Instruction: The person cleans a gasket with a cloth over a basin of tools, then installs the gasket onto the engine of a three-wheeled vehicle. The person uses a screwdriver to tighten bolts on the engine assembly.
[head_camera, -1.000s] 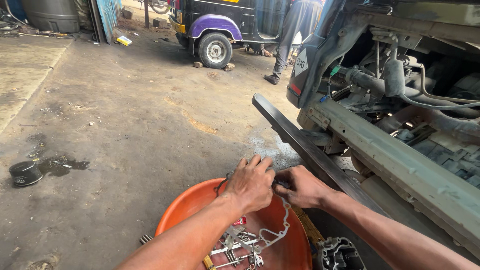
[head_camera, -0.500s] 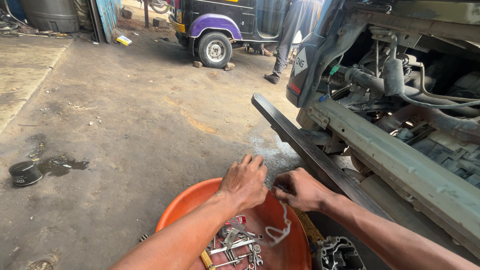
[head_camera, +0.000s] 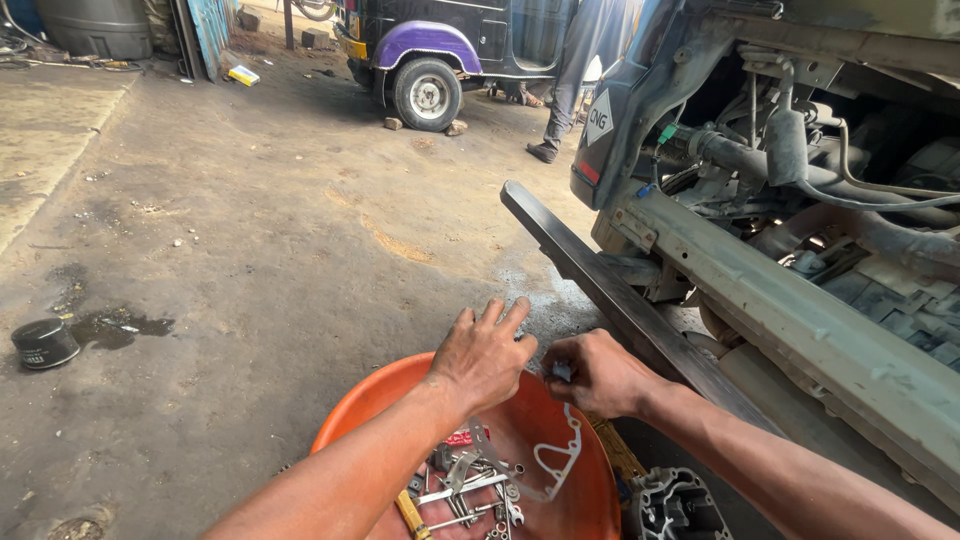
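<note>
Head view: my right hand (head_camera: 598, 375) pinches the top of a thin pale gasket (head_camera: 556, 458); it hangs down into the orange basin (head_camera: 350, 425). My left hand (head_camera: 485, 352), fingers spread, rests just beside.

Soft, even daylight fills the scene; nothing is dim. Where the left hand (head_camera: 487, 357) and right hand (head_camera: 596, 374) meet, the view is sharp, with only faint shadow below them inside the orange basin (head_camera: 365, 408). Beyond the hands the concrete floor (head_camera: 260, 230) looks flat and pale, with a dull sheen on the wet patch. To the right of the hands, the engine bay (head_camera: 820, 150) sinks into deep shade. The edges bend slightly
</note>
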